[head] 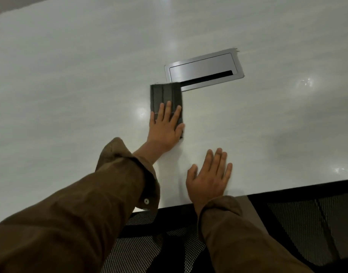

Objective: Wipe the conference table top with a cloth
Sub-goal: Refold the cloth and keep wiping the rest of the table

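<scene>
Pressing down on a folded dark grey cloth [165,95], the left hand [165,131] lies palm-down with its fingers [168,109] straight and slightly spread, released rather than curled, so that nothing is gripped. The heel of the hand covers the near end of the cloth. The cloth rests flat on the pale, glossy table [71,75], roughly midway between the near and far edges, its long side running away from the near edge; stitched bands run along its length. The far right corner of the cloth lies over the near left corner of a brushed-metal cable hatch [203,69], which is set flush into the table and turned at a slant to the near edge. A narrow dark slot [206,77] runs along the near side of the hatch lid. The right hand [208,178] lies flat on the bare table just inside the near edge, to the right of the cloth and apart from it, fingers extended and close together, holding nothing. Both forearms wear brown sleeves: the left sleeve [80,213] is pushed back from the wrist and shows a pale cuff button [146,201]; the right sleeve [238,233] crosses the near edge. Below that edge a black mesh chair [297,217] is partly visible. Soft ceiling-light reflections dot the table surface, and a rounded corner shows at far left.
</scene>
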